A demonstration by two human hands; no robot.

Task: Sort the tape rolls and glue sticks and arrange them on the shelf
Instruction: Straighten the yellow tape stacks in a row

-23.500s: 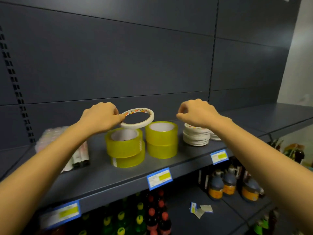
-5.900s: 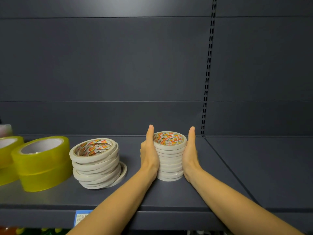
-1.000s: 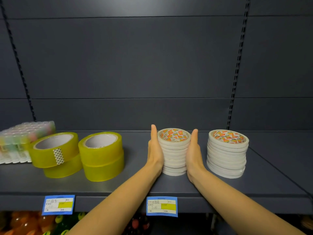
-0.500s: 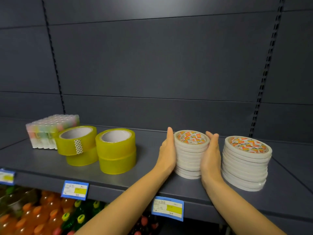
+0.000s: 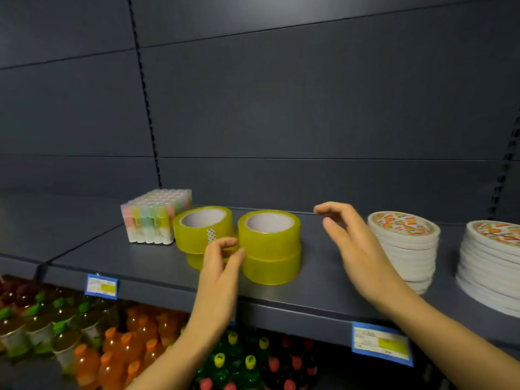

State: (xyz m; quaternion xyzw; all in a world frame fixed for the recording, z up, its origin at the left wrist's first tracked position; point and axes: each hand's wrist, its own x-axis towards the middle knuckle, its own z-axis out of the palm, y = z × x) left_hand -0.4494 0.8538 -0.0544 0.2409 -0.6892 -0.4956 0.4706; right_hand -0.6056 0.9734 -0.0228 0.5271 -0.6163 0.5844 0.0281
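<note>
Two stacks of wide yellow tape rolls stand on the grey shelf (image 5: 323,291): the left stack (image 5: 201,230) and the right stack (image 5: 270,246). My left hand (image 5: 221,266) hovers in front of the gap between them, fingers loosely curled, holding nothing. My right hand (image 5: 354,249) is in the air to the right of the yellow rolls, fingers relaxed and empty. A stack of thin white tape rolls (image 5: 405,246) stands just right of it, and a wider white stack (image 5: 492,263) sits at the right edge. A wrapped pack of pastel glue sticks (image 5: 153,219) stands left of the yellow rolls.
Blue price tags (image 5: 101,285) (image 5: 381,343) hang on the shelf's front edge. Bottles of coloured drinks (image 5: 84,342) fill the shelf below. A dark back panel (image 5: 281,108) closes the shelf behind. Bare shelf runs left of the glue sticks.
Both hands have let go of the narrow white tape stack and moved left toward the yellow rolls. The view has swung left and downward.
</note>
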